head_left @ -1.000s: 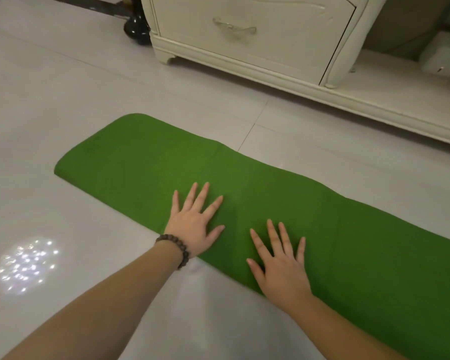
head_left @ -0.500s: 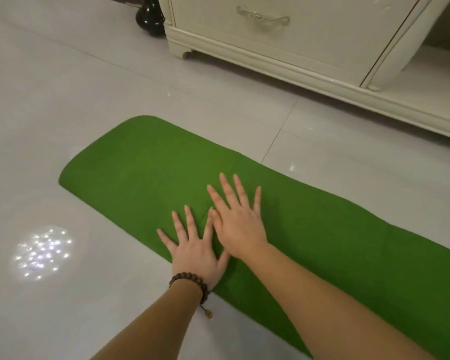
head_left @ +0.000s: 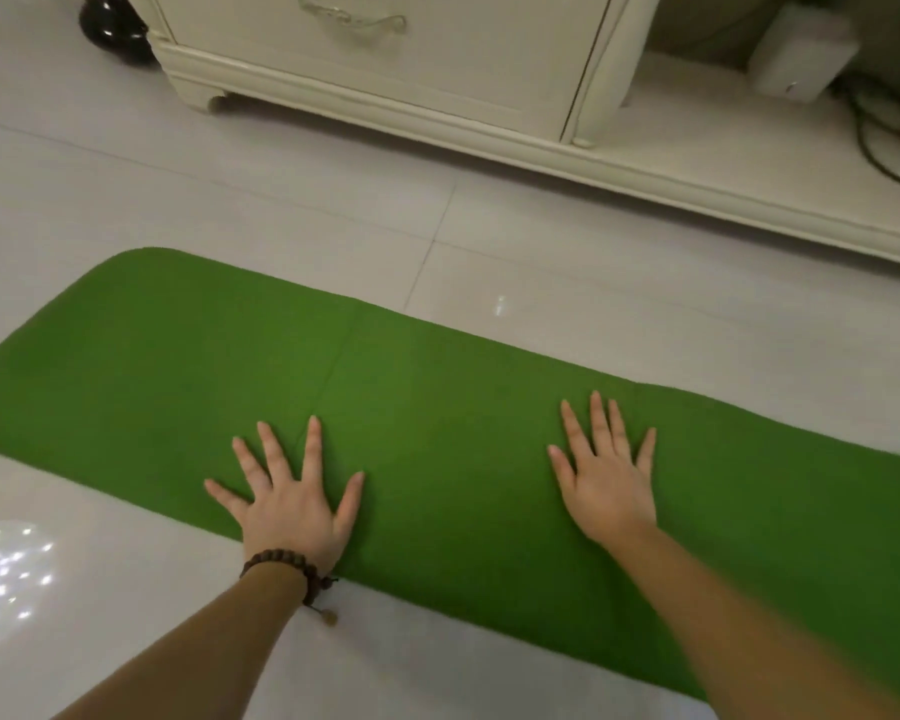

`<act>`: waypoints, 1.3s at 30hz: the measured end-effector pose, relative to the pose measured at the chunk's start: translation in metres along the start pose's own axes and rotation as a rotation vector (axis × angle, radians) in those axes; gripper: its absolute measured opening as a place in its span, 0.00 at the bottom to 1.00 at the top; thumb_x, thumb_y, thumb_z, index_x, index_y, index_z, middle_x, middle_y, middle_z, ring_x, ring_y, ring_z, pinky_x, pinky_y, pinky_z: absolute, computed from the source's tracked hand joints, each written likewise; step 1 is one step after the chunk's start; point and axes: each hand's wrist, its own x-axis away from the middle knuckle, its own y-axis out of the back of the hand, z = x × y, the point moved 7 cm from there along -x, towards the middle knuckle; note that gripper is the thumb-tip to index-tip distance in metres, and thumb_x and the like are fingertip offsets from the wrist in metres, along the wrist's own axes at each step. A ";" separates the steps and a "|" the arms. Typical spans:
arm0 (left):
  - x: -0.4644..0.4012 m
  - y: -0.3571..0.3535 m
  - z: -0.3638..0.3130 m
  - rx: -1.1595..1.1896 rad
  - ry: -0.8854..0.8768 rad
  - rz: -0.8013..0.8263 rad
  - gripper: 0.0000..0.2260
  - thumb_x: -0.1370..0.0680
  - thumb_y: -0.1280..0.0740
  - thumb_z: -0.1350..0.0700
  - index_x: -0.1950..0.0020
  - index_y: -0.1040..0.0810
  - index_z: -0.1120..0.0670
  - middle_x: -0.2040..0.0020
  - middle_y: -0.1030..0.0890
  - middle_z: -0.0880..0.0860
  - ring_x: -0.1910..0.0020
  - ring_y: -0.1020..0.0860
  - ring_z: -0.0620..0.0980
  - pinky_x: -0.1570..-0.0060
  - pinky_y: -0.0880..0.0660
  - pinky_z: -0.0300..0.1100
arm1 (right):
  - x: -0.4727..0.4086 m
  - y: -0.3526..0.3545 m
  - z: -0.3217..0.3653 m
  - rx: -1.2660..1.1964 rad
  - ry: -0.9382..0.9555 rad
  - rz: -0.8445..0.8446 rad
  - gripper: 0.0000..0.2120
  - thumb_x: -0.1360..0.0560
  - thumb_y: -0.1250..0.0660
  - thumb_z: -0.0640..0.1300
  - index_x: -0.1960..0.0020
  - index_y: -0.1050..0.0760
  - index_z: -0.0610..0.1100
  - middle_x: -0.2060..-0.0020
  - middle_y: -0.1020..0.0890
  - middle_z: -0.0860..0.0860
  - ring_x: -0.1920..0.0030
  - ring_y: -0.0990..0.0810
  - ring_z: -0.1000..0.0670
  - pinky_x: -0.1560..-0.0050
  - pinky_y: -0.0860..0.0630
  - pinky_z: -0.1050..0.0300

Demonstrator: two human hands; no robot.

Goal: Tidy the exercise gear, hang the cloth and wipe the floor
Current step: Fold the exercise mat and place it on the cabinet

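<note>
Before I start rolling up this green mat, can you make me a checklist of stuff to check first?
1. Both hands on the mat: ok. The left hand and right hand press flat on the green mat with fingers spread.
2. Nothing lying on the mat: ok for the part in view.
3. Mat lying flat: mostly ok; a faint crease runs across it near the left hand.
4. Room by the cabinet: ok, bare floor lies between it and the mat.
5. The mat's right end: cannot tell, it runs out of the picture.
6. Bracelet out of the way: ok, it sits on the left wrist, off the mat.
</note>
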 end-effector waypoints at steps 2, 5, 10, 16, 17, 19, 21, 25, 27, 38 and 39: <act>0.002 0.004 -0.003 -0.008 -0.008 0.009 0.38 0.29 0.67 0.29 0.22 0.57 0.44 0.22 0.53 0.61 0.24 0.56 0.65 0.33 0.55 0.73 | 0.036 -0.014 -0.001 0.024 0.123 0.002 0.31 0.26 0.74 0.66 0.26 0.69 0.57 0.25 0.67 0.49 0.26 0.70 0.47 0.29 0.66 0.35; 0.011 0.006 -0.024 0.028 -0.073 -0.007 0.38 0.30 0.69 0.31 0.21 0.55 0.44 0.21 0.54 0.58 0.23 0.57 0.63 0.30 0.56 0.69 | 0.064 -0.024 -0.013 0.058 0.343 -0.011 0.28 0.23 0.68 0.66 0.25 0.64 0.60 0.24 0.63 0.52 0.26 0.69 0.47 0.29 0.65 0.35; 0.111 -0.023 -0.173 -0.055 -0.577 0.068 0.36 0.25 0.57 0.30 0.22 0.45 0.46 0.23 0.43 0.60 0.25 0.46 0.66 0.34 0.48 0.73 | 0.079 -0.024 -0.105 0.040 0.226 -0.056 0.25 0.23 0.67 0.65 0.27 0.64 0.65 0.24 0.62 0.56 0.25 0.67 0.51 0.27 0.64 0.36; 0.190 -0.034 -0.305 -0.181 -0.778 0.149 0.35 0.26 0.59 0.28 0.22 0.48 0.41 0.22 0.50 0.61 0.25 0.52 0.70 0.37 0.55 0.77 | 0.123 -0.035 -0.239 0.016 -0.036 0.075 0.26 0.26 0.71 0.65 0.29 0.72 0.64 0.26 0.67 0.56 0.25 0.68 0.50 0.27 0.63 0.39; 0.191 -0.033 -0.322 -0.209 -0.824 0.105 0.35 0.28 0.64 0.28 0.23 0.57 0.39 0.23 0.60 0.59 0.25 0.59 0.68 0.36 0.60 0.76 | 0.125 -0.032 -0.255 0.049 0.018 0.112 0.28 0.28 0.72 0.65 0.29 0.72 0.64 0.26 0.68 0.56 0.25 0.67 0.50 0.26 0.62 0.39; 0.202 -0.036 -0.359 -0.296 -0.973 0.137 0.34 0.28 0.64 0.28 0.26 0.68 0.39 0.25 0.70 0.56 0.26 0.67 0.64 0.34 0.64 0.72 | 0.125 -0.023 -0.287 0.130 0.162 0.212 0.30 0.28 0.70 0.67 0.28 0.70 0.63 0.26 0.67 0.55 0.25 0.65 0.50 0.26 0.60 0.39; 0.219 -0.030 -0.399 -0.378 -1.119 0.228 0.34 0.25 0.58 0.29 0.25 0.69 0.40 0.24 0.69 0.55 0.25 0.67 0.61 0.31 0.62 0.69 | 0.127 -0.009 -0.329 0.200 0.213 0.282 0.29 0.24 0.64 0.66 0.26 0.66 0.61 0.25 0.66 0.52 0.24 0.64 0.49 0.26 0.58 0.38; 0.270 -0.017 -0.474 -0.410 -1.257 0.355 0.36 0.22 0.51 0.33 0.24 0.68 0.45 0.24 0.69 0.55 0.24 0.65 0.56 0.26 0.59 0.61 | 0.147 0.001 -0.400 0.223 0.187 0.235 0.28 0.20 0.57 0.61 0.24 0.64 0.58 0.25 0.66 0.49 0.25 0.66 0.47 0.26 0.60 0.37; 0.298 -0.015 -0.505 -0.347 -1.200 0.355 0.37 0.22 0.51 0.33 0.24 0.68 0.49 0.25 0.69 0.55 0.24 0.65 0.56 0.26 0.57 0.59 | 0.156 -0.011 -0.405 0.077 0.132 0.170 0.27 0.19 0.55 0.59 0.24 0.62 0.57 0.25 0.65 0.50 0.25 0.67 0.47 0.26 0.61 0.36; 0.398 -0.095 -0.593 -0.125 -0.587 0.128 0.43 0.29 0.65 0.29 0.24 0.60 0.59 0.22 0.55 0.60 0.24 0.58 0.63 0.33 0.64 0.70 | 0.191 -0.072 -0.576 -0.105 -0.090 -0.055 0.26 0.22 0.64 0.65 0.25 0.62 0.63 0.24 0.60 0.57 0.25 0.65 0.53 0.27 0.62 0.37; 0.398 -0.097 -0.595 -0.142 -0.583 0.107 0.44 0.29 0.63 0.28 0.24 0.57 0.59 0.22 0.53 0.61 0.24 0.57 0.63 0.33 0.62 0.71 | 0.204 -0.077 -0.617 -0.110 -0.172 -0.064 0.27 0.23 0.66 0.66 0.25 0.63 0.63 0.24 0.60 0.57 0.25 0.66 0.53 0.26 0.62 0.38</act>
